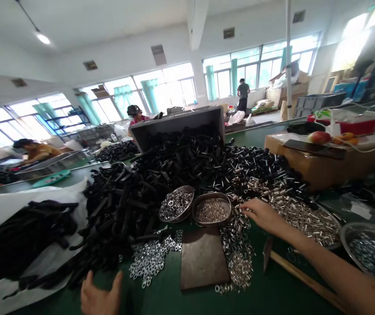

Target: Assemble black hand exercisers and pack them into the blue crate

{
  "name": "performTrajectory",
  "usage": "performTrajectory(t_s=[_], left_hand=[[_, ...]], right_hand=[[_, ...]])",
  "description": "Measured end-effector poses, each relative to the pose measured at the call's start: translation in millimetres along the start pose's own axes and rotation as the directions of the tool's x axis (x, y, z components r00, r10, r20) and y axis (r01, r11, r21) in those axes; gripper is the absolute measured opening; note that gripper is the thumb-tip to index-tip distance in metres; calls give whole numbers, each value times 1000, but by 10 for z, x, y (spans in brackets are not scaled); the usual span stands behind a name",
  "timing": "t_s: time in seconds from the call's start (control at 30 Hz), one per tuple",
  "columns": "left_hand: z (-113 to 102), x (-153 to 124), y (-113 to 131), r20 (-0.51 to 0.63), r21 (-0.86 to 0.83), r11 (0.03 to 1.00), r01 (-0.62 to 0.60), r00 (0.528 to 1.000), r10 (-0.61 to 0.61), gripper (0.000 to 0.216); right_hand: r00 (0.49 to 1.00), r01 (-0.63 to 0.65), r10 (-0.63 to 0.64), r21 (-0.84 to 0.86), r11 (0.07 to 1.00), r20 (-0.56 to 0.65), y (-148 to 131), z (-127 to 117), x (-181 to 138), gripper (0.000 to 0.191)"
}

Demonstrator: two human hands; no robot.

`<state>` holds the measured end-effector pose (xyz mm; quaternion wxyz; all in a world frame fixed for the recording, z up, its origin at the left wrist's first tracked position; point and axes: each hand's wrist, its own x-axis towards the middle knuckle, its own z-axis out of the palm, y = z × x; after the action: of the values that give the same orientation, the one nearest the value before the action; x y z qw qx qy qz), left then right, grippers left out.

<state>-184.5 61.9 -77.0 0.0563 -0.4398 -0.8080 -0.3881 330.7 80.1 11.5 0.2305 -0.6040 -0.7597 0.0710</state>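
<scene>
My left hand (100, 296) is at the lower left, thumb and fingers spread, with nothing in it. It is nearest the edge of the black plastic parts (122, 210) and a scatter of flat metal washers (150, 258). On the other side, my right hand (262, 215) reaches to the heap of small metal sleeves (236, 221), its fingertips drawn together among them. What they pinch, if anything, is too small to make out. Between the hands lies a square metal plate (203, 260), bare on top. Behind it stand a bowl of tiny metal pieces (211, 211) and a bowl of rings (176, 204).
A hammer (301, 275) lies under my right forearm. Metal pins (312, 221) and a basin of bluish metal parts (371, 251) are at the right. A grey crate (181, 127) lies tipped behind the black pile. A cardboard box (302, 164) holds fruit. Other people work farther back.
</scene>
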Motion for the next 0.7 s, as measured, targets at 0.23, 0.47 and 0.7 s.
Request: performTrajectory(t_s=[0.23, 0.47, 0.7], left_hand=[[349, -419, 545, -125, -62, 965, -256, 961, 247, 76], [502, -410, 606, -135, -53, 946, -321, 940, 312, 67], [393, -439, 708, -116, -87, 947, -310, 947, 300, 67]], right_hand=[[997, -17, 9, -110, 994, -79, 227, 298, 1437, 28], [987, -79, 56, -147, 986, -150, 74, 593, 2463, 35], [965, -168, 143, -104, 980, -219, -66, 278, 2509, 30]])
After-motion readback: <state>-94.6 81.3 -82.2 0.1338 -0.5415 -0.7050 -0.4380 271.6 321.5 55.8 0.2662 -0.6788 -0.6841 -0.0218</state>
